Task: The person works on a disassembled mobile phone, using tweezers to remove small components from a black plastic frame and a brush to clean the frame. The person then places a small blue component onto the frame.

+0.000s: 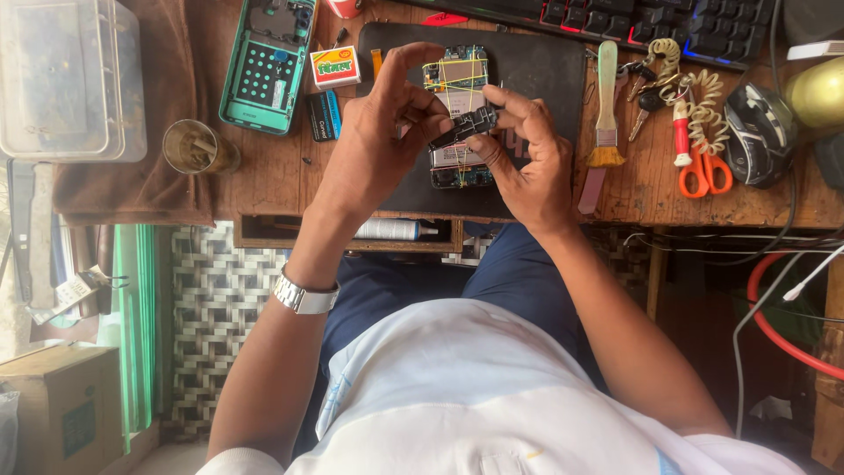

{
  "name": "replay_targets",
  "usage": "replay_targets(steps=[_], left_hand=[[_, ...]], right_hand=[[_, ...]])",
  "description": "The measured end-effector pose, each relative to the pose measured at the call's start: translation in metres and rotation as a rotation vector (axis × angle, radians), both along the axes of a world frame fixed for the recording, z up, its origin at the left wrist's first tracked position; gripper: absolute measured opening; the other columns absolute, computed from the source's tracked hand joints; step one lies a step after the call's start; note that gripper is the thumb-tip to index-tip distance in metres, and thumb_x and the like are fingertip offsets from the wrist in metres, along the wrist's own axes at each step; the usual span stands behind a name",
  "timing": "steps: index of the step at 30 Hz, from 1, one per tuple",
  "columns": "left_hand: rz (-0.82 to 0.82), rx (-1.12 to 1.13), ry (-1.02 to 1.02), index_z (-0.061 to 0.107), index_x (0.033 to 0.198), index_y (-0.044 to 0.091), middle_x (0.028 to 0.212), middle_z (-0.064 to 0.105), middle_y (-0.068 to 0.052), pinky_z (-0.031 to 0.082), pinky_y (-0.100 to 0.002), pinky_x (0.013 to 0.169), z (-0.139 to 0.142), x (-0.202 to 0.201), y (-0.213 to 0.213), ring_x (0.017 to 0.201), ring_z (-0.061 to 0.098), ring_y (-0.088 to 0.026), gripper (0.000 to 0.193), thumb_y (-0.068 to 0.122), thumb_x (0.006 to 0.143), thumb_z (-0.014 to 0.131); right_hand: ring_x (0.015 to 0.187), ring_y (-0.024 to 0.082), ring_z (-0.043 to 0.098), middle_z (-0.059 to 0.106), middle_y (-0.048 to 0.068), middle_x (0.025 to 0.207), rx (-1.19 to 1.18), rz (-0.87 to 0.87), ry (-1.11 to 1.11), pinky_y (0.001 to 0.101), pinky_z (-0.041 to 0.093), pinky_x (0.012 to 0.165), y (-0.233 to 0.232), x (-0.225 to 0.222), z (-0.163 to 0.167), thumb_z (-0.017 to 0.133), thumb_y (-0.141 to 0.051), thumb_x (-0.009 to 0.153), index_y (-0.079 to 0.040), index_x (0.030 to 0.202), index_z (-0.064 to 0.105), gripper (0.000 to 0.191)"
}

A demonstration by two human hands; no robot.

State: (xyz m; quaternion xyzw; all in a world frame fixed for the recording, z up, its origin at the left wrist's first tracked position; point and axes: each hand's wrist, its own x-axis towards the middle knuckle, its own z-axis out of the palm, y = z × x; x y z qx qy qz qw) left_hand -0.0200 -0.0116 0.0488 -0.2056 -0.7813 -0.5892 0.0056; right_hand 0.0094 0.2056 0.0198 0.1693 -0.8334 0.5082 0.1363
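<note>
The left hand (374, 132) is curled, its thumb and fingertips pinching one end of a small flat black rectangular part (463, 127). The right hand (527, 158) is likewise bent, its index finger and thumb closed on the other end of the same part. Both hands hold this piece just above a green printed circuit board with metal shields and yellow strips across it (457, 84), which lies on a dark rectangular work mat (536, 70) on the worn wooden desk (264, 176).

On the left wrist sits a silver metal-link wristwatch (303, 297). Left of the mat lie a small red and yellow box (335, 66) and a teal phone housing lying open with its insides showing (266, 66). Further left stand a small round glass cup (195, 147) and a clear plastic container (66, 79).

Right of the mat lies a pale-handled brush with tan bristles (606, 105), then a bunch of keys on a cream coiled cord (677, 75), orange-handled scissors (703, 171) and a black computer mouse (758, 132). A black keyboard with red and blue backlighting (668, 22) runs along the far edge of the desk
</note>
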Motion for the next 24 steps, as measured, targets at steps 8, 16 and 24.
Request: replay_targets(steps=[8, 16, 24], left_hand=[[0.000, 0.182, -0.085, 0.037, 0.155, 0.011, 0.110, 0.074, -0.005, 0.062, -0.027, 0.088, -0.017, 0.005, 0.003, 0.102, 0.075, -0.011, 0.071, 0.003, 0.100, 0.080], [0.006, 0.271, -0.122, 0.038, 0.155, 0.012, 0.124, 0.063, -0.006, 0.059, -0.027, 0.090, -0.035, 0.017, 0.006, 0.104, 0.069, -0.012, 0.082, 0.000, 0.091, 0.086], [0.071, 0.222, -0.069, 0.042, 0.152, 0.012, 0.121, 0.071, -0.006, 0.061, -0.026, 0.095, -0.040, 0.014, 0.007, 0.109, 0.071, -0.012, 0.073, 0.003, 0.094, 0.085]], right_hand=[[0.103, 0.014, 0.069, 0.066, 0.006, 0.118, -0.059, -0.017, -0.051, 0.0271, 0.056, 0.091, 0.004, -0.004, -0.007, 0.084, -0.014, 0.098, -0.007, 0.130, 0.066, 0.037], [0.101, 0.012, 0.069, 0.066, 0.004, 0.112, -0.059, -0.057, -0.054, 0.0247, 0.051, 0.094, 0.005, -0.003, -0.011, 0.086, -0.011, 0.097, -0.005, 0.127, 0.066, 0.037], [0.103, 0.012, 0.068, 0.064, 0.003, 0.117, -0.068, -0.064, -0.067, 0.0260, 0.054, 0.094, 0.005, -0.004, -0.010, 0.085, -0.014, 0.097, -0.005, 0.129, 0.067, 0.038]])
